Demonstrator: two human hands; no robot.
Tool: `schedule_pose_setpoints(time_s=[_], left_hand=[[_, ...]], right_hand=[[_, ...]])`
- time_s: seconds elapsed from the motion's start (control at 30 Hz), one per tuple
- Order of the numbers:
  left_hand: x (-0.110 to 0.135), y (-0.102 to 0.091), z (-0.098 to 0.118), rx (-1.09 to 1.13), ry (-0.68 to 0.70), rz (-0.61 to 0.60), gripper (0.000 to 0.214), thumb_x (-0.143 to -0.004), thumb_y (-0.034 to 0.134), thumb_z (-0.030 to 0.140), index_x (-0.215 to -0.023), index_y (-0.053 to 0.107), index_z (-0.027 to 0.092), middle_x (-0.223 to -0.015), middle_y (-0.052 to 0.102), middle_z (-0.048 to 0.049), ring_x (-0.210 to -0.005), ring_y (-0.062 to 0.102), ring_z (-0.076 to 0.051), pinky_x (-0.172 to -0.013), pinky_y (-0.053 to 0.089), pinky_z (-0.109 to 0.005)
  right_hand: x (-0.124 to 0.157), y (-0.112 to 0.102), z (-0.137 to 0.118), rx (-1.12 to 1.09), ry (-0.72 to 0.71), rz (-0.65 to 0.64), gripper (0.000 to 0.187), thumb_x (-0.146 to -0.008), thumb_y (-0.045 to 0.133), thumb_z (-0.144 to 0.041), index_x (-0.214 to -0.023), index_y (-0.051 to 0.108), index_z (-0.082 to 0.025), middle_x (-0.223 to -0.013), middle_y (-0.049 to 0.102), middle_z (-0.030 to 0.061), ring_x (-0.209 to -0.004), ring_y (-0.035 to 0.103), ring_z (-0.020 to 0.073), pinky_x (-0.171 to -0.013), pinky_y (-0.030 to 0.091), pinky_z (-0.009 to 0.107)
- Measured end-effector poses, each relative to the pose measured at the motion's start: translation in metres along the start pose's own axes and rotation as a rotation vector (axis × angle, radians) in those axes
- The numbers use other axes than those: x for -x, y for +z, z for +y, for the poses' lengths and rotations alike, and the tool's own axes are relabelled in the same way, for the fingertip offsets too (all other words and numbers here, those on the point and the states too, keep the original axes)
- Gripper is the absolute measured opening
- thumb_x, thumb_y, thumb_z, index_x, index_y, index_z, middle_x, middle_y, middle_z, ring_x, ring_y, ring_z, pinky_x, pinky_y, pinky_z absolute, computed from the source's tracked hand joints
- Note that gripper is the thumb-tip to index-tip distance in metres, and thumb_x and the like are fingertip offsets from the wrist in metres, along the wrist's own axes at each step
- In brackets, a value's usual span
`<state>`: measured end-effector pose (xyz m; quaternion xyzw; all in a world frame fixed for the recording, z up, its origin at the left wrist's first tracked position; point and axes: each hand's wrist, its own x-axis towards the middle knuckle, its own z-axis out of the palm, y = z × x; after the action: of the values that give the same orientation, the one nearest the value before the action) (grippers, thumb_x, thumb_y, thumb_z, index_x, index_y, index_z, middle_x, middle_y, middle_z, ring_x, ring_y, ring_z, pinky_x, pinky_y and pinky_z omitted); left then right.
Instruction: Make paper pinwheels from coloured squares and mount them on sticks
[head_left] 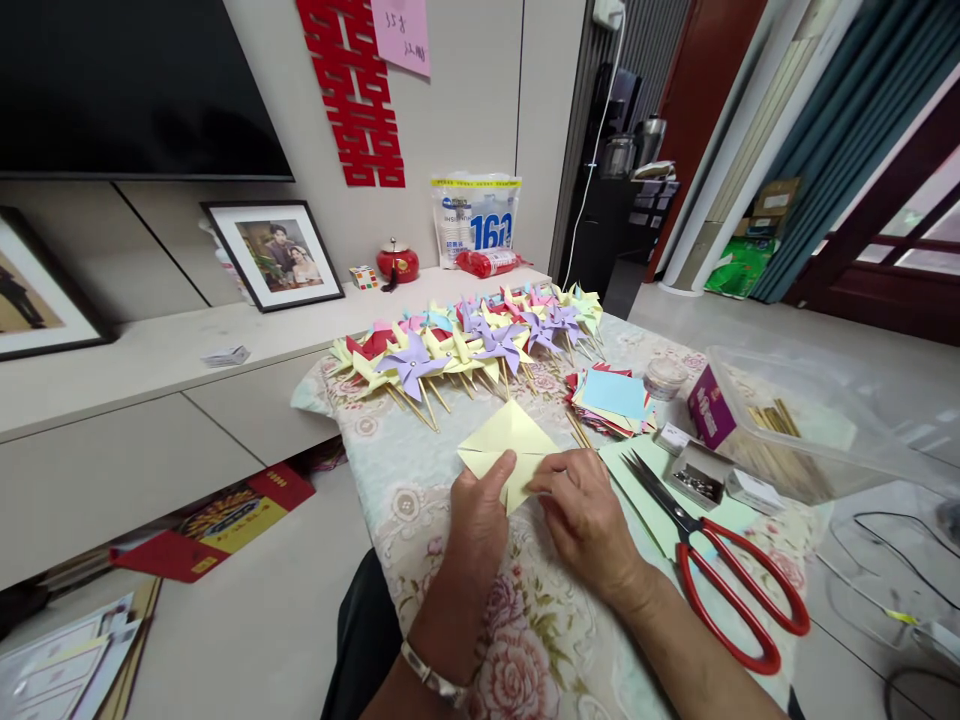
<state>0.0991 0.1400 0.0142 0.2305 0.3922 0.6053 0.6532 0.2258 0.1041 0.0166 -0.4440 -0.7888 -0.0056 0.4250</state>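
Note:
A pale yellow square of paper (504, 432), turned corner-up and slit in from its corners, is held above the flowered tablecloth. My left hand (480, 500) pinches its lower left part, thumb on top. At its right side, my right hand (581, 505) has its fingers closed on the paper's edge; the fingertips are partly hidden. Right of my right hand, red-handled scissors (694, 530) lie with blades slightly apart on pale green paper (637, 490). Beyond the square, many finished paper pinwheels (487, 340) in yellow, purple, red and blue lie on wooden sticks.
A stack of coloured paper (611, 398) sits right of the pinwheels, beside a round tub (665, 377). Small boxes, one open with metal pins (699, 482), stand near a clear plastic bin (825, 420) of wooden sticks (776, 420). A low cabinet (150, 370) borders the table's left.

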Motion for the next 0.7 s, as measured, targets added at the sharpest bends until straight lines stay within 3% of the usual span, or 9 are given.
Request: schedule_pose_setpoints(time_s=[0.13, 0.27, 0.47, 0.7], left_hand=[[-0.0027, -0.0005, -0.0001, 0.019, -0.039, 0.028, 0.033, -0.068, 0.074, 0.023, -0.101, 0.074, 0.021, -0.098, 0.078, -0.0063, -0.112, 0.066, -0.034, -0.091, 0.054, -0.038], [-0.0025, -0.0025, -0.0005, 0.052, -0.071, 0.030, 0.034, -0.069, 0.074, 0.024, -0.103, 0.072, 0.021, -0.096, 0.079, -0.0045, -0.106, 0.068, -0.032, -0.091, 0.054, -0.038], [0.0009, -0.0031, -0.0003, 0.080, -0.057, -0.046, 0.035, -0.065, 0.081, 0.022, -0.098, 0.071, 0.018, -0.099, 0.079, -0.0051, -0.108, 0.067, -0.030, -0.096, 0.050, -0.036], [0.0024, -0.0049, -0.0033, 0.074, -0.053, -0.088, 0.032, -0.068, 0.081, 0.023, -0.097, 0.073, 0.016, -0.098, 0.079, -0.0070, -0.096, 0.071, -0.028, -0.092, 0.051, -0.036]], right_hand=[[0.0021, 0.0061, -0.0033, 0.115, -0.018, -0.082, 0.027, -0.090, 0.046, -0.001, -0.100, 0.063, -0.020, -0.103, 0.065, 0.0083, -0.094, 0.050, 0.0236, -0.079, 0.036, 0.039], [0.0024, 0.0077, -0.0056, 0.167, -0.035, -0.069, 0.022, -0.095, 0.046, -0.005, -0.098, 0.062, -0.020, -0.103, 0.066, 0.0080, -0.095, 0.049, 0.0235, -0.080, 0.034, 0.039], [0.0017, 0.0053, -0.0042, 0.119, -0.026, -0.077, 0.018, -0.095, 0.049, -0.009, -0.095, 0.063, -0.019, -0.098, 0.065, 0.0069, -0.091, 0.048, 0.0225, -0.079, 0.033, 0.039], [-0.0006, 0.0023, -0.0032, 0.065, 0.006, -0.064, 0.015, -0.096, 0.051, -0.016, -0.088, 0.063, -0.019, -0.091, 0.063, 0.0064, -0.086, 0.048, 0.0225, -0.075, 0.031, 0.038]])
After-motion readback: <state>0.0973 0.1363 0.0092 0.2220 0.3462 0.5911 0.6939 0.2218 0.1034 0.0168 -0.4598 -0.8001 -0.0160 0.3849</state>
